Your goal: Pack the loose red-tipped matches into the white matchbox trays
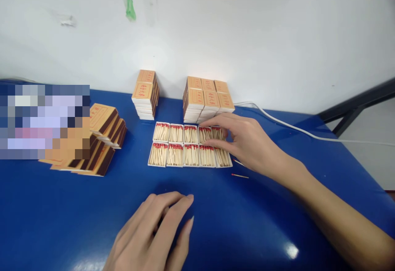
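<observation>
The right hand is reaching over the trays, ten open matchbox drawers filled with red-tipped matches and set edge to edge in two rows of five on the blue tabletop. Its grip is resting open and loosely spread: the fingertips are touching the matches of the far-row trays at the right end of the block, and nothing is being pinched or lifted. The left hand is lying flat on the tabletop, nearer the body than the right grip, with the fingers extended; whether anything is lying beneath it cannot be told. Just beyond the right grip, a stack of closed boxes is standing against the wall, with a narrower stack to its left. Well to the left of both grips, a loose heap of sleeves is lying beside a blurred area. Two stray matches are lying on the tabletop just under the right wrist. By judgement, the work is partly done: all ten trays are appearing full and aligned, while none is yet sitting in a sleeve, so the closing of the boxes is remaining, and the stray matches are waiting to be collected.
</observation>
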`<state>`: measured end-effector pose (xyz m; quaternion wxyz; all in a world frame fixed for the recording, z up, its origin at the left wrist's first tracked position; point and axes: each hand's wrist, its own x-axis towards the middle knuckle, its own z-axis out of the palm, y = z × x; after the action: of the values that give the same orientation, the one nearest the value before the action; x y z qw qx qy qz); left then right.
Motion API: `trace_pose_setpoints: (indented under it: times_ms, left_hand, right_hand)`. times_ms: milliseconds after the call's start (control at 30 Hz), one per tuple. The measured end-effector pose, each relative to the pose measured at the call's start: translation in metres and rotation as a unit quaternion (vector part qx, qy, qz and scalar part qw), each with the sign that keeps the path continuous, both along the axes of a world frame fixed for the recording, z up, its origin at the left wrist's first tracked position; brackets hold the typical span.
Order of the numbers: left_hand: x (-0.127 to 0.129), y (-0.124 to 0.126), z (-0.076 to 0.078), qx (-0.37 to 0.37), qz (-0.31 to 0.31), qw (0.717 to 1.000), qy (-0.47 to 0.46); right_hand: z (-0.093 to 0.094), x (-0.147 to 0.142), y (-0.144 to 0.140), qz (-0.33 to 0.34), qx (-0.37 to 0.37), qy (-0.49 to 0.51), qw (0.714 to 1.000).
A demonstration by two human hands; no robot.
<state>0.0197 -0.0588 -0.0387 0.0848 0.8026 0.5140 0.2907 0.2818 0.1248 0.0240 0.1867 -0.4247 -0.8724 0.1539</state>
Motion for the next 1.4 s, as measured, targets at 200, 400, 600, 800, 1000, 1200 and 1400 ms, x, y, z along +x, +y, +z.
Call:
trace_pose_setpoints:
  times_ms: [200,400,600,800,1000,1200,1400]
  left_hand:
    - [-0.002,0.001,-0.002,0.014,-0.016,1.000,0.012]
    - [-0.002,0.001,0.000,0.010,-0.018,1.000,0.012]
    - [-0.002,0.001,-0.002,0.009,-0.017,1.000,0.003]
    - [0.000,0.001,-0.002,0.011,-0.017,1.000,0.000]
    - [-0.003,0.000,-0.002,0.011,-0.021,1.000,0.006]
    - [-0.005,-0.002,-0.006,0.012,-0.026,0.999,0.028]
    - [-0.005,0.000,-0.003,0.005,-0.039,0.999,0.034]
  right_hand:
    - [0.002,0.005,-0.001,-0.012,-0.001,0.011,1.000]
    - [0.004,0.012,0.001,0.001,-0.027,0.010,1.000]
    - [0.000,0.005,0.000,-0.027,-0.022,0.022,0.999]
    - [-0.010,-0.010,-0.003,-0.097,0.018,0.024,0.995]
    - [-0.002,-0.015,-0.015,-0.137,0.034,0.044,0.989]
    - [0.019,0.032,-0.042,-0.218,0.041,0.022,0.975]
    - [-0.007,0.068,-0.067,-0.214,-0.055,-0.045,0.974]
